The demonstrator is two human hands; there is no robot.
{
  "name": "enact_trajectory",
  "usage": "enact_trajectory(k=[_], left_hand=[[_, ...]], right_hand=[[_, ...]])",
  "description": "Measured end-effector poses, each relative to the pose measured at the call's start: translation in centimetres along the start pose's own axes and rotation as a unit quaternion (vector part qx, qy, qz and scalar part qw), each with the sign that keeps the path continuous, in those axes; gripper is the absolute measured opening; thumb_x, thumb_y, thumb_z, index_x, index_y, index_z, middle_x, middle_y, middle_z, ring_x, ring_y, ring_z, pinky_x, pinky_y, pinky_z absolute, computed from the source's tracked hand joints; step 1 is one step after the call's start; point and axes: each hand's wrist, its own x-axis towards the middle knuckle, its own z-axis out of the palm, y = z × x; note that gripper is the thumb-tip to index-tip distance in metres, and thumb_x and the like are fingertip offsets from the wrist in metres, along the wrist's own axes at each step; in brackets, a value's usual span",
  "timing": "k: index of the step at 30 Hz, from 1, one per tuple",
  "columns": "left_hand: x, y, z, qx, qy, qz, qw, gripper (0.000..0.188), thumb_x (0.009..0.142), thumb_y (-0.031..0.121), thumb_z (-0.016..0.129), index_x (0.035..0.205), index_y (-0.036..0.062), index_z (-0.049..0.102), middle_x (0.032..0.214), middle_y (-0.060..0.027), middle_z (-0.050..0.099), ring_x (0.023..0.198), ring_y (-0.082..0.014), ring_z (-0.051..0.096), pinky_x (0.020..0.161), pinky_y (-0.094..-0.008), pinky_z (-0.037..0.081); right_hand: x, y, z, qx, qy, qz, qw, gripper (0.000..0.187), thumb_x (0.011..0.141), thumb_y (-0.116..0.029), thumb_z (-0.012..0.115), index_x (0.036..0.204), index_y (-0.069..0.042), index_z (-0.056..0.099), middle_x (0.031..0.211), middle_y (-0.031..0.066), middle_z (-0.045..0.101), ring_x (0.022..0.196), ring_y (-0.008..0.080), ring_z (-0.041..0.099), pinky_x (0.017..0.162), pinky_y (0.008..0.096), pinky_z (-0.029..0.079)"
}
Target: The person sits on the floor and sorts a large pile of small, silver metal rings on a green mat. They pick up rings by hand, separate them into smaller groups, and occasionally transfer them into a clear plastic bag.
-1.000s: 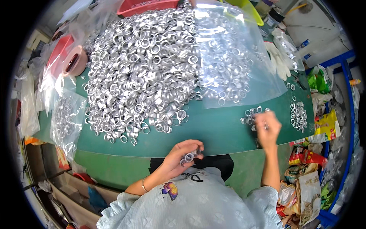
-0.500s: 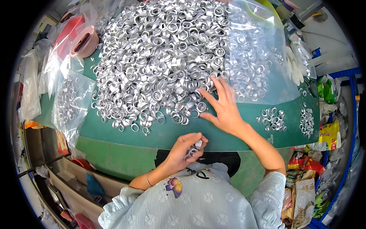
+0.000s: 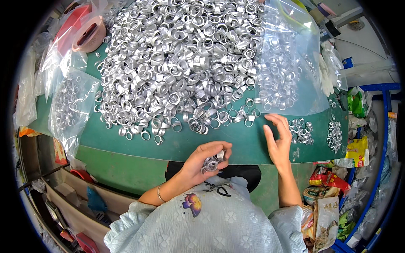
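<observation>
My left hand [image 3: 195,165] is curled, palm up, around a few silver-coloured metal rings [image 3: 212,163] near the table's front edge. Above the green table, my right hand [image 3: 278,141] is open, thumb apart from the bent fingers, with nothing visible in it. It is just left of a small group of rings [image 3: 301,131]. Farther right lies a second small group of rings [image 3: 334,137]. A large heap of similar rings [image 3: 181,67], some with flat tops, covers the middle of the table; several loose ones are spread at its right front edge.
A clear plastic sheet or bag [image 3: 291,95] covers rings at the heap's right. Another clear bag [image 3: 69,103] holds rings at the left, below a pink basket [image 3: 95,39]. Blue shelving [image 3: 373,87] with packages stands at the right, open drawers [image 3: 80,198] at lower left.
My right hand has drawn back from the heap's edge, toward me and to the right. Several rings now lie spread where it was. My left hand stays around its rings.
</observation>
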Motion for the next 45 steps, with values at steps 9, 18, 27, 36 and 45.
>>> enact_trajectory(k=[9,18,27,36,45], left_hand=[[-0.2,-0.1,0.3,0.125,-0.003,0.017,0.992,0.018,0.087,0.013,0.059,0.098,-0.0008,0.061,0.077,-0.0092,0.058,0.055,-0.0089,0.05,0.034,-0.0176,0.027],[0.5,0.0,1.1,0.143,0.03,0.051,0.988,0.014,0.085,0.011,0.061,0.093,-0.0001,0.06,0.083,-0.0105,0.059,0.063,-0.0092,0.052,0.036,-0.0173,0.03],[0.6,-0.6,0.8,0.12,0.058,0.045,0.99,0.011,0.086,0.006,0.057,0.094,-0.0005,0.06,0.081,-0.0077,0.053,0.057,-0.0102,0.045,0.036,-0.0156,0.027],[0.7,-1.0,1.3,0.126,0.044,0.033,0.99,0.018,0.089,0.02,0.055,0.09,0.0018,0.057,0.078,-0.0068,0.045,0.055,-0.0084,0.038,0.035,-0.0139,0.025],[1.2,-1.3,1.1,0.002,-0.025,-0.033,0.999,0.04,0.095,0.035,0.042,0.082,-0.0004,0.057,0.079,-0.0108,0.05,0.051,-0.0126,0.044,0.031,-0.0181,0.024]], right_hand=[[2.2,-1.7,3.0,-0.183,-0.043,-0.089,0.978,0.017,0.077,-0.005,0.062,0.094,-0.003,0.058,0.101,0.0097,0.056,0.092,0.0277,0.049,0.078,0.0365,0.034],[-0.3,0.9,0.6,0.054,0.048,0.051,0.996,0.012,0.078,0.003,0.058,0.089,0.0,0.061,0.079,0.0083,0.06,0.066,0.017,0.052,0.062,0.026,0.042],[-3.2,12.6,-14.4,-0.219,0.295,0.225,0.903,0.013,0.08,-0.011,0.062,0.086,0.0,0.064,0.078,0.0112,0.062,0.063,0.018,0.055,0.06,0.0303,0.044],[-3.2,12.9,-13.9,-0.343,0.274,0.098,0.893,0.007,0.081,-0.005,0.056,0.087,0.0,0.057,0.082,0.0147,0.055,0.078,0.0302,0.053,0.071,0.037,0.042],[1.3,0.2,0.1,-0.119,-0.03,-0.069,0.99,0.025,0.073,-0.003,0.064,0.097,-0.002,0.058,0.098,0.0132,0.054,0.09,0.0308,0.051,0.08,0.0388,0.041]])
